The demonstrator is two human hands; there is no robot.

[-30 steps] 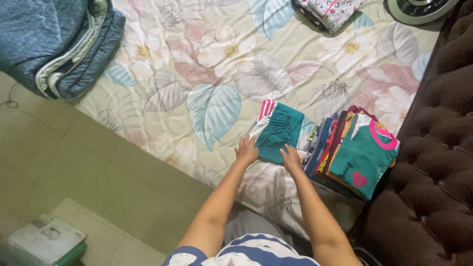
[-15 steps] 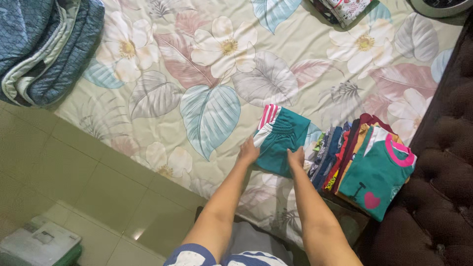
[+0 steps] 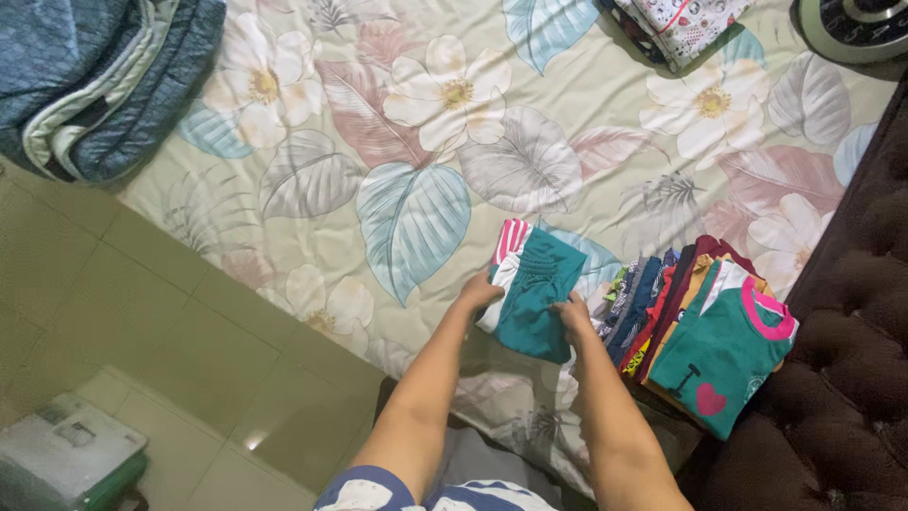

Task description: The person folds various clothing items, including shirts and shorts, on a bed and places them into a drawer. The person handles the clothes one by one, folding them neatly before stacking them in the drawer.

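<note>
Both hands are on a small folded garment, teal shorts (image 3: 535,293) with a gathered waistband and a pink-and-white striped piece showing at the far left edge. The shorts lie on the bed (image 3: 426,142), on its flowered quilt, near the near edge and just left of a stack of folded clothes (image 3: 695,322).

The left hand (image 3: 480,291) grips the left side of the shorts, its fingers curled around the white and teal edge, so that grip is clamped on the cloth. The right hand (image 3: 572,312) sits at the near right corner of the shorts, fingers closed on the fabric there; its grip is likewise clamped on the shorts. The near part of the garment looks slightly raised off the quilt between the two hands.

The stack of folded clothes leans to the right, its top piece a teal shirt with a pink collar and a pink heart. Right of it runs a dark brown tufted headboard (image 3: 851,312). At the far left corner of the bed lies a bundled blue blanket (image 3: 85,76). At the far edge sits another folded patterned cloth (image 3: 681,24), and beside it, at the far right, a round fan base (image 3: 856,24). On the tiled floor (image 3: 142,322) at near left stands a white and green box (image 3: 71,459).
</note>
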